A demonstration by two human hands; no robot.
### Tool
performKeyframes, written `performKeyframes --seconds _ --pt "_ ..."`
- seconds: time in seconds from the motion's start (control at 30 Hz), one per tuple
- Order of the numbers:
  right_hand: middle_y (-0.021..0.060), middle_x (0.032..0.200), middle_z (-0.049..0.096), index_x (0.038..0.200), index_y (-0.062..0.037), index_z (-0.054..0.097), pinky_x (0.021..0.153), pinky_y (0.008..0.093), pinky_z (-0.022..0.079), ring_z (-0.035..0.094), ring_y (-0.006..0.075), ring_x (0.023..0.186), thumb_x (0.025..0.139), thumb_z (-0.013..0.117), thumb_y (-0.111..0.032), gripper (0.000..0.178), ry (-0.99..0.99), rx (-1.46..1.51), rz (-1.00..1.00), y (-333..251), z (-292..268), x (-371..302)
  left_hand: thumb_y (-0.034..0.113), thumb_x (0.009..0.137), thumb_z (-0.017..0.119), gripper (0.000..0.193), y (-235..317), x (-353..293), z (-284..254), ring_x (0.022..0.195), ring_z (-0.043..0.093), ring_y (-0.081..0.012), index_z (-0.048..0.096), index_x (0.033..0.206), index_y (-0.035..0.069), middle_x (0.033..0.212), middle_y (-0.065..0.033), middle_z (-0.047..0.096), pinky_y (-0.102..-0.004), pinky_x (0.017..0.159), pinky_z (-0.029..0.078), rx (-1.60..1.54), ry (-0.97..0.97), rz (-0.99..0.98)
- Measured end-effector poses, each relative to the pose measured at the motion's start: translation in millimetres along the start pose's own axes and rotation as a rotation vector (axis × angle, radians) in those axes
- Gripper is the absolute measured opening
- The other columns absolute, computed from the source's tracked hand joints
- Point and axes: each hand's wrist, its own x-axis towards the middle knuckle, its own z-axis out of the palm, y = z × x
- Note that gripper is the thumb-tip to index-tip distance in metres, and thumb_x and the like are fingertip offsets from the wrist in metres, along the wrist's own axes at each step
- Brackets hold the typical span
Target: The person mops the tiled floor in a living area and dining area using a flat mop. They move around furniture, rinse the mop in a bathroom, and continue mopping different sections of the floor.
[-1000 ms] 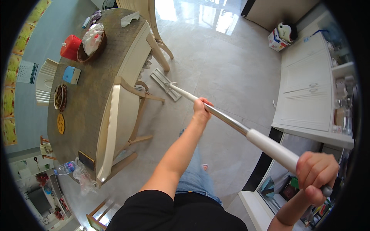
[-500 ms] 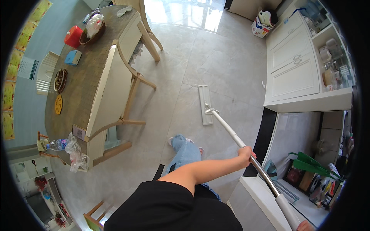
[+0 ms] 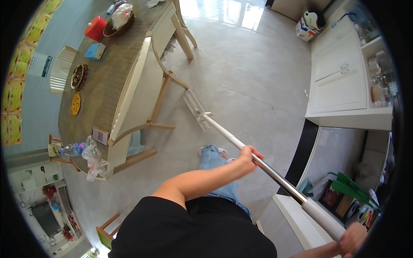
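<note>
A flat mop (image 3: 226, 134) slants across the view, its pole running from lower right up to a flat white head on the tiles. My left hand (image 3: 250, 158) is closed around the metal part midway along the pole. At the pole's thick white upper end, my right hand (image 3: 353, 238) wraps round the grip, slightly blurred. The mop head (image 3: 196, 109) lies on the floor (image 3: 245, 77), its far end close by the foot of a wooden chair (image 3: 161, 92).
To the left stands a dining table (image 3: 97, 77) with a red canister (image 3: 96, 29), a basket, a water bottle (image 3: 74, 149) and a plastic bag (image 3: 92, 155). White cabinets (image 3: 337, 77) line the right, above a low opening with a green bag (image 3: 350, 188). A box (image 3: 304, 31) stands at the far right.
The mop head has swung left toward the chair leg and turned at an angle. My left hand has moved left and up with the pole; my right hand has come further into view.
</note>
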Motion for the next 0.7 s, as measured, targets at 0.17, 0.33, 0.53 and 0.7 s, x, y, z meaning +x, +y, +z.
performKeyframes --seconds 0.17,0.33,0.53,0.7 --pt "-0.0004 0.039 0.042 0.039 -0.0076 0.041 0.048 0.023 0.038 0.042 0.01 0.035 0.055 0.056 -0.004 0.022 -0.108 0.114 0.081 92.9 5.0 40.2 0.008 0.055 0.039 0.007 128.0 33.1 -45.3 0.042 0.037 -0.0235 0.032 0.054 0.007 0.046 -0.0104 0.036 -0.0351 0.047 0.037 -0.113 0.03 0.248" --pt "0.0042 0.042 0.042 0.04 -0.003 0.037 0.053 0.03 0.038 0.041 0.0158 0.038 0.048 0.054 -0.001 0.019 -0.001 0.058 0.224 172.3 65.3 70.7 0.006 0.059 0.036 0.013 233.3 58.9 -93.5 0.033 0.032 -0.0112 0.028 0.051 0.012 0.041 -0.0014 0.03 -0.0226 0.032 0.032 -0.095 0.098 0.253" --pt "0.0042 0.039 0.039 0.039 -0.0033 0.036 0.046 0.028 0.033 0.039 0.0162 0.035 0.052 0.051 -0.001 0.02 0.234 -0.024 0.326 134.7 30.0 13.6 0.007 0.062 0.035 0.003 151.7 92.1 -58.1 0.036 0.034 -0.0172 0.033 0.062 0.007 0.044 -0.0053 0.032 -0.0273 0.036 0.036 0.085 0.106 0.296" --pt "0.002 0.038 0.043 0.038 -0.0071 0.037 0.043 0.0243 0.035 0.043 0.013 0.034 0.053 0.051 -0.003 0.021 0.398 -0.289 0.372 32.8 0.3 -20.2 0.006 0.064 0.036 0.005 20.3 74.6 -1.6 0.04 0.039 -0.0201 0.033 0.068 0.005 0.051 -0.0091 0.036 -0.0316 0.038 0.038 0.118 0.085 0.161"
